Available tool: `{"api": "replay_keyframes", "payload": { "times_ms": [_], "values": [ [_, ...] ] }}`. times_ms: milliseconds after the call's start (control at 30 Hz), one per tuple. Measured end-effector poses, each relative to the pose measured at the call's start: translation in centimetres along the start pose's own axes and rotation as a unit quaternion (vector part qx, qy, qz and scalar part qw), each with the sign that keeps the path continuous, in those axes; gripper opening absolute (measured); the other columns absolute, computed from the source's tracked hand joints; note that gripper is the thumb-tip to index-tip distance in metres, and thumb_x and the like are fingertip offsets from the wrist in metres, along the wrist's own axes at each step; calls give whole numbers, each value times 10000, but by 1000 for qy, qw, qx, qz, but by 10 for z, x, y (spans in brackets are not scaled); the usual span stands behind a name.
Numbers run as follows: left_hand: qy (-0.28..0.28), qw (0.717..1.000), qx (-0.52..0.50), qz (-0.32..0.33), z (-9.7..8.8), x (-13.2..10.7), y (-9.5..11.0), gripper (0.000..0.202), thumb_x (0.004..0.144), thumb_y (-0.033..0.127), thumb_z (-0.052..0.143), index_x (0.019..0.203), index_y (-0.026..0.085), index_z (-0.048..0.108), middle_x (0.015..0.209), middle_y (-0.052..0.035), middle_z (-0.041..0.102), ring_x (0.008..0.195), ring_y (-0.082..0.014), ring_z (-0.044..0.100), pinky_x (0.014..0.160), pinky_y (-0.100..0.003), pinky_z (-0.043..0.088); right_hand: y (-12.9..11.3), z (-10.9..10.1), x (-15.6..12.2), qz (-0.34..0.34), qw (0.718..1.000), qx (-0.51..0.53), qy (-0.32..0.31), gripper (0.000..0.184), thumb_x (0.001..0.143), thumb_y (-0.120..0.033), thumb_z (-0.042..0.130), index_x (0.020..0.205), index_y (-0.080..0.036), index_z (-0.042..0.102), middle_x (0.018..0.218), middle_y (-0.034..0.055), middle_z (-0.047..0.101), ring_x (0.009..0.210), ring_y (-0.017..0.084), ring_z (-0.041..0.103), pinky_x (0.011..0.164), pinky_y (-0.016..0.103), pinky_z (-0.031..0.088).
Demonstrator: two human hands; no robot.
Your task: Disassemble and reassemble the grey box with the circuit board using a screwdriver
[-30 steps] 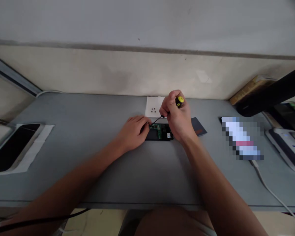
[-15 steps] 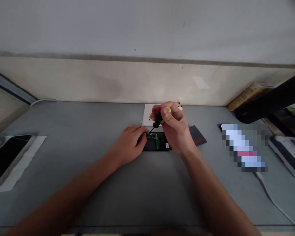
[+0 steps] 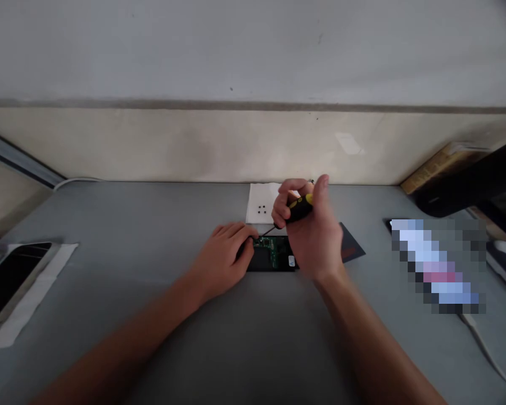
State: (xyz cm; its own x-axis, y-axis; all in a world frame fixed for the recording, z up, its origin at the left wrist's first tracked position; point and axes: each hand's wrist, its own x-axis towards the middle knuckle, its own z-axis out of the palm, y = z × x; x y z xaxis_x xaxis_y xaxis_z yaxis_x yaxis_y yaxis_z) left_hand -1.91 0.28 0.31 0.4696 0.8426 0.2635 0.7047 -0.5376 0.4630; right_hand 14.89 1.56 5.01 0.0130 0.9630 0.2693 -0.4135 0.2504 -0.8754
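A black device with its green circuit board (image 3: 272, 247) bare lies flat on the desk in front of me. My left hand (image 3: 230, 256) grips its left end, thumb in front and fingers over the far edge. In my right hand (image 3: 314, 233) is a screwdriver (image 3: 300, 208) with a black and yellow handle, tilted over the board. Its thin shaft points down to the upper left of the board, close to my left fingertips; whether the tip touches a screw cannot be made out. My right thumb is raised off the handle. The right end of the device is hidden behind this hand.
Behind the device, white paper (image 3: 257, 197) carries several small dark pieces like screws. A dark flat panel (image 3: 352, 244) lies beyond my right wrist. A blurred-out phone (image 3: 434, 264) with a cable (image 3: 484, 343) is at right; a black screen (image 3: 17, 281) lies on white paper at left.
My right hand has turned, its thumb lifting off the handle, and the screwdriver leans lower to the right. My left hand keeps its hold on the device. The view has shifted slightly.
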Motion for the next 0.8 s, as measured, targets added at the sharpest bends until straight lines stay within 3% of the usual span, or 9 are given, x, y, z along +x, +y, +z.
{"api": "replay_keyframes", "payload": {
  "times_ms": [67, 167, 267, 367, 467, 600, 800],
  "values": [
    [3, 1000, -1, 3, 0, 0, 0, 236, 982, 193, 382, 1047, 221, 607, 1026, -64, 713, 1008, -251, 666, 930, -452, 508, -5, -1, 0, 16, 1000, 11, 0, 454, 948, -665, 496, 904, -256, 689, 664, -4, 456, 617, 153, 485, 575, 315, 437],
    [8, 1000, -2, 9, 0, -1, -1, 239, 984, 192, 381, 1055, 217, 607, 1020, -66, 708, 1002, -253, 666, 930, -452, 508, -8, -2, -1, 24, 1000, 17, 6, 316, 938, -537, 580, 890, -256, 717, 767, 21, 549, 721, 166, 545, 662, 327, 473],
    [8, 1000, -2, 11, 0, -1, -2, 235, 994, 195, 381, 1062, 219, 605, 1015, -63, 703, 990, -248, 664, 921, -445, 509, -5, -3, -1, 22, 1000, 10, 4, 282, 853, -517, 719, 810, -246, 658, 853, 15, 615, 805, 162, 595, 731, 325, 492],
    [7, 1000, -6, 14, 0, -2, -2, 239, 997, 197, 387, 1077, 223, 610, 1016, -62, 702, 998, -248, 660, 932, -444, 510, -2, -3, 0, 8, 1000, -28, 12, 352, 827, -516, 756, 784, -244, 537, 769, -24, 604, 709, 138, 598, 684, 310, 488],
    [7, 1000, 2, 17, 0, -2, -1, 243, 1001, 201, 386, 1076, 222, 616, 1006, -60, 698, 995, -245, 657, 942, -441, 509, -1, -4, 1, -30, 989, -135, 49, 368, 849, -440, 745, 760, -247, 444, 666, -64, 515, 595, 106, 512, 613, 283, 455],
    [0, 999, 17, 33, -3, -2, -1, 246, 1026, 236, 372, 1087, 207, 608, 1015, -68, 689, 995, -250, 657, 927, -447, 514, -1, -5, -1, -94, 947, -303, 40, 228, 838, -310, 758, 855, -235, 544, 784, -35, 585, 721, 116, 545, 694, 283, 465],
    [-66, 996, 14, 62, -17, -1, -5, 268, 1053, 287, 368, 1120, 209, 615, 1072, -71, 689, 1002, -248, 656, 967, -457, 513, -25, -6, -7, -179, 942, -285, 18, 113, 1003, -310, 558, 915, -239, 558, 761, -21, 647, 722, 129, 620, 690, 292, 482]
  ]
}}
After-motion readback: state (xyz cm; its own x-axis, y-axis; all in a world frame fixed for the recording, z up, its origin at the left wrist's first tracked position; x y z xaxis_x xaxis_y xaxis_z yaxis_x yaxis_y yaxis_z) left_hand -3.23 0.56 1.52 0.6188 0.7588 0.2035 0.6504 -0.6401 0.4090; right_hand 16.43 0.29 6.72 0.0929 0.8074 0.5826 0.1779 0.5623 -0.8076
